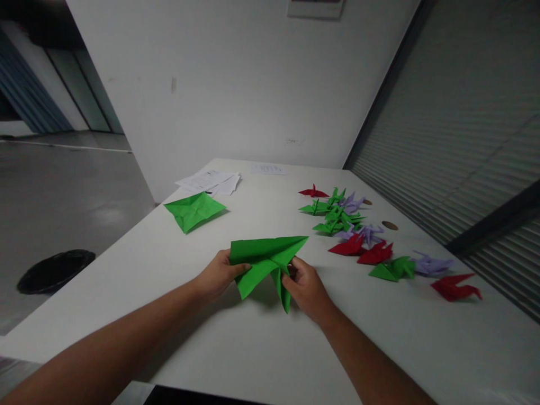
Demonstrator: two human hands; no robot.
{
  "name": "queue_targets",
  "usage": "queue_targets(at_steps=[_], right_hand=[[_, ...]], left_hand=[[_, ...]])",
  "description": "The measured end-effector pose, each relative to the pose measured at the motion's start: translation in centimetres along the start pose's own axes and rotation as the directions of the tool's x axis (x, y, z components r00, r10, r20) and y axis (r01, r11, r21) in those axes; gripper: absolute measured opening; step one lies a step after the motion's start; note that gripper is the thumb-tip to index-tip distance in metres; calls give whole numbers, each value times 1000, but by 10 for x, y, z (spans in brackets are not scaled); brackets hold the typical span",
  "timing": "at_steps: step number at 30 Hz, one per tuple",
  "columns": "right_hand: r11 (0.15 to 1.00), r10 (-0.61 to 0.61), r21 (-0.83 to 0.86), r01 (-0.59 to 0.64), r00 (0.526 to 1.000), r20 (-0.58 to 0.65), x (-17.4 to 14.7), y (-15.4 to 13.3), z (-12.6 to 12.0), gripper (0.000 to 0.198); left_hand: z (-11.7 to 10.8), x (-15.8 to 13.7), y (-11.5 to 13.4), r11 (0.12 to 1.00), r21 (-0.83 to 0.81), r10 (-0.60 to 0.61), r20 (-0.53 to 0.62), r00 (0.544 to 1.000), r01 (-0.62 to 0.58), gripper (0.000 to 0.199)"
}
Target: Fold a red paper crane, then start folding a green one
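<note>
A partly folded sheet of green origami paper (pixel 261 256) is held up over the white table, its creased flaps spread and two points hanging down. My left hand (pixel 219 274) pinches its left edge, thumb in front. On the other side my right hand (pixel 307 286) grips the folds near the middle; some of its fingers are hidden behind the paper. Farther left, a second green sheet (pixel 196 211) with crease marks lies unfolded on the table, apart from both hands.
Along the right lie several folded paper cranes: green (pixel 394 270), red (pixel 454 288) and purple (pixel 431 264). Printed papers (pixel 211 181) rest at the far left of the white table (pixel 270 202). A black bin (pixel 54 271) stands on the floor at left. Window blinds (pixel 464 146) border the right side.
</note>
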State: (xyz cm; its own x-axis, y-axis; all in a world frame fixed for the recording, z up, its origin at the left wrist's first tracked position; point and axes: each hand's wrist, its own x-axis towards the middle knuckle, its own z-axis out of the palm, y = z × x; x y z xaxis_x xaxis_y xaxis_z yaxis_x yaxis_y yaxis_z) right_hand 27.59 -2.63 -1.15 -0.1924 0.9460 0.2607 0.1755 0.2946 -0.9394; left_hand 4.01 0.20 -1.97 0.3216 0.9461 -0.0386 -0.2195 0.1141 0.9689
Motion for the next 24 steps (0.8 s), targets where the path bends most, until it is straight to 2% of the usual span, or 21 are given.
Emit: queue_targets(at_steps=[3,9,14,19,24], right_hand=[[1000,3,-19,-3,1000,-20,0,1,-1,14],[997,71,19,-70,994,-87,1,6,-5,25],[993,121,18,-120,979,-161,3,13,-11,29],[992,70,-83,-93,967,-247,6,11,-15,32],[992,42,-104,-70,968,-246,6,6,-15,32]], left_hand=[[-2,0,-2,1000,-3,12,-7,1000,-12,35],[-8,2,-5,994,100,45,-14,999,-44,38],[-10,3,-3,994,106,19,-39,999,-15,42],[-9,2,-1,994,100,-28,-80,996,36,42],[-10,4,-1,984,166,-41,-131,990,63,43]])
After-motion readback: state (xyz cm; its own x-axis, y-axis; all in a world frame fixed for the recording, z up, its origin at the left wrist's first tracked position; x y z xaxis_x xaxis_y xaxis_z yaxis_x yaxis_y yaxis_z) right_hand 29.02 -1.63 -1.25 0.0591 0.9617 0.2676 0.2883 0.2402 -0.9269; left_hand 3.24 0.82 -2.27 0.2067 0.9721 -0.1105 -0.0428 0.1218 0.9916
